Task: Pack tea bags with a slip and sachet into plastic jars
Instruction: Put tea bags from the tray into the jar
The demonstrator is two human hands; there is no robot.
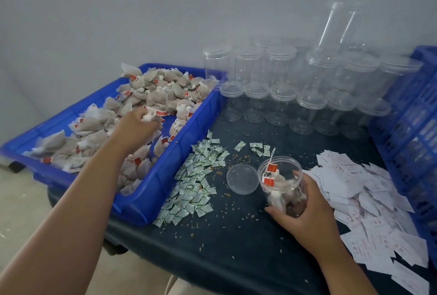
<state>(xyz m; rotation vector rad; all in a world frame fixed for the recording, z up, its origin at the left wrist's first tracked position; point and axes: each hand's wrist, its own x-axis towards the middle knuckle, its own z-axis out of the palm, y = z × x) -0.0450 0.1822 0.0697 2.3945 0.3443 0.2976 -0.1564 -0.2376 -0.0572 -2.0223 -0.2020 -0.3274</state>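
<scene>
A blue tray on the left holds a heap of tea bags with red tags. My left hand reaches into the heap and grips a tea bag in its curled fingers. My right hand holds an open clear plastic jar, tilted toward the left, with a few tea bags inside. The jar's lid lies flat on the table just to its left. Green-and-white sachets are piled beside the tray. White paper slips are spread to the right of the jar.
Several empty lidded clear jars stand stacked in rows at the back, against the grey wall. A blue slotted crate bounds the right side. Loose grains litter the dark tabletop. The table's front edge runs close to me.
</scene>
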